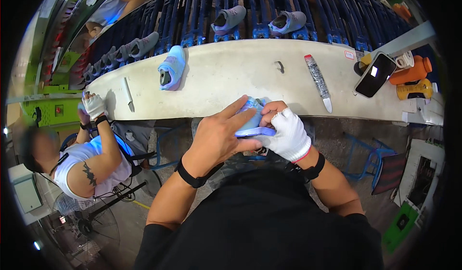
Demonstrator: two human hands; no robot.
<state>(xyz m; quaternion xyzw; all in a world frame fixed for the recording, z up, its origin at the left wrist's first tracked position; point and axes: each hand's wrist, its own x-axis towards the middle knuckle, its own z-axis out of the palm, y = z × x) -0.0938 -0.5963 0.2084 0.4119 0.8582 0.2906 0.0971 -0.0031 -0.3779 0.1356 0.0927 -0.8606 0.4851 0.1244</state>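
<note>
A light blue shoe (254, 120) with a lavender sole is held between my hands at the table's near edge. My left hand (215, 131) is bare; its fingers lie along the shoe's upper and its thumb presses by the sole. In a white fingerless glove, my right hand (288, 136) grips the other end, fingers curled against the upper. Whether a small thing sits in those curled fingers is hidden. Black bands circle both my wrists. Another light blue shoe (173, 68) stands on the white table (226, 73), beyond my left hand.
A wrapped knife (317, 80) and a small dark strip (279, 66) lie to the right, before a phone (374, 75) and bottles (415, 89). Another knife (128, 93) rests at left near a seated co-worker (91, 164). Several shoes ride the blue rack conveyor (202, 15).
</note>
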